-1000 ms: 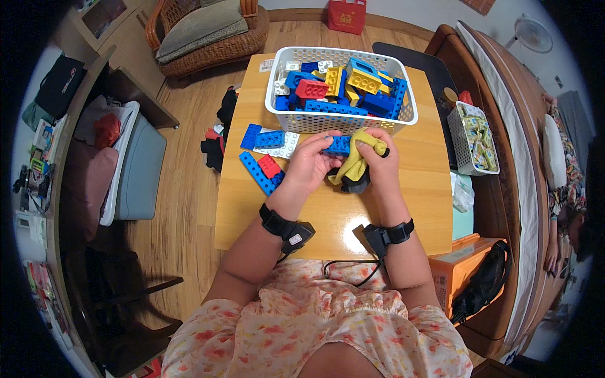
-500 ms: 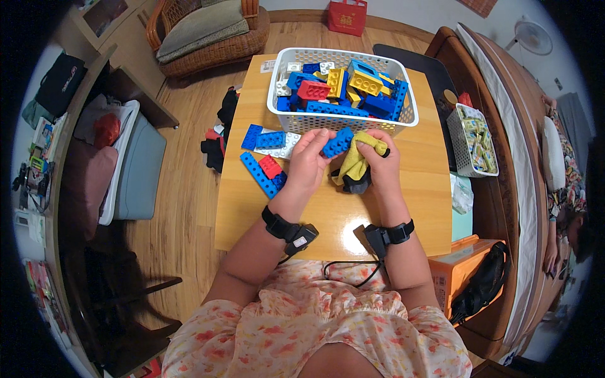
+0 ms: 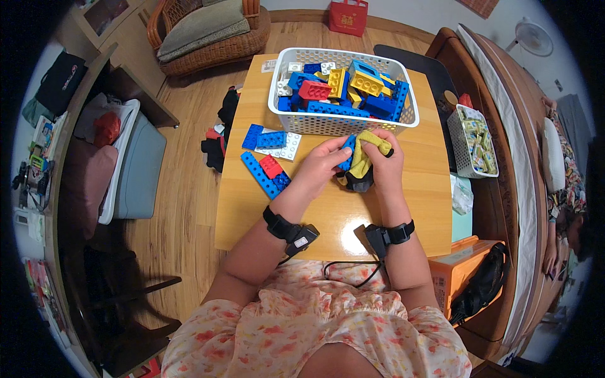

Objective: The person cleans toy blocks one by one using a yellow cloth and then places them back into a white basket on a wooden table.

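Observation:
Between thumb and fingers, my left hand (image 3: 324, 165) grips a blue toy brick (image 3: 347, 152), seen partly edge-on. My right hand (image 3: 387, 162) is closed on a yellow and dark grey cloth (image 3: 361, 165), which is bunched against the brick's right side. Both hands are over the wooden table, just in front of a white perforated basket (image 3: 287, 121) heaped with blue, red, yellow and white bricks. To the left of my left hand lie a white studded plate (image 3: 291, 146) with blue bricks by it, a long blue brick (image 3: 257, 171) and a red brick (image 3: 270, 166).
The wooden table (image 3: 416, 208) has a second white basket (image 3: 463, 157) of small packets to its right, above an orange box (image 3: 463, 264). A grey-blue storage bin (image 3: 142, 164) stands left, a wicker chair (image 3: 208, 44) far left. Another person lies on the bed at right.
The blue brick has turned from studs facing up to a more upright, edge-on pose. My left hand has shifted slightly right, and the cloth now presses closer against the brick.

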Action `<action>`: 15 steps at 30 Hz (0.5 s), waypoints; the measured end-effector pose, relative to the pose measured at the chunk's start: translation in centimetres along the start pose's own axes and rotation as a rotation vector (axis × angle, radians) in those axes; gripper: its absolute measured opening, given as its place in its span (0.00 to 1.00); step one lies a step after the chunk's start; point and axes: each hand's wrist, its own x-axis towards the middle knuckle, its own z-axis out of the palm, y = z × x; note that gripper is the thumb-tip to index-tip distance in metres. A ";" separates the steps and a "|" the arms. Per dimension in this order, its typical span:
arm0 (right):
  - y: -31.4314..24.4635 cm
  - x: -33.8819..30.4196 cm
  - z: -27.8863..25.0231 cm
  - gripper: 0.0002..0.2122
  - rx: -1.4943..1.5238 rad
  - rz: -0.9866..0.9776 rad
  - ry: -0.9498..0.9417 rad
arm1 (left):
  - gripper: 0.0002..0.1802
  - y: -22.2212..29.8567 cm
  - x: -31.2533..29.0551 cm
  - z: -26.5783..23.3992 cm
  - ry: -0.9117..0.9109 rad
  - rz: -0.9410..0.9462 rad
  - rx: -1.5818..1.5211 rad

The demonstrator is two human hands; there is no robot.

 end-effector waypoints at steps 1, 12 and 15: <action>0.0 0.0 0.0 0.09 0.000 0.000 0.000 | 0.24 0.1 -0.1 0.1 0.008 0.009 0.046; 0.1 -1.1 0.9 0.09 -0.128 0.089 -0.174 | 0.24 0.5 -0.1 0.5 0.141 0.251 -0.068; 0.4 -1.4 1.2 0.10 -0.210 0.020 -0.224 | 0.22 0.1 0.5 -0.3 0.149 0.346 -0.065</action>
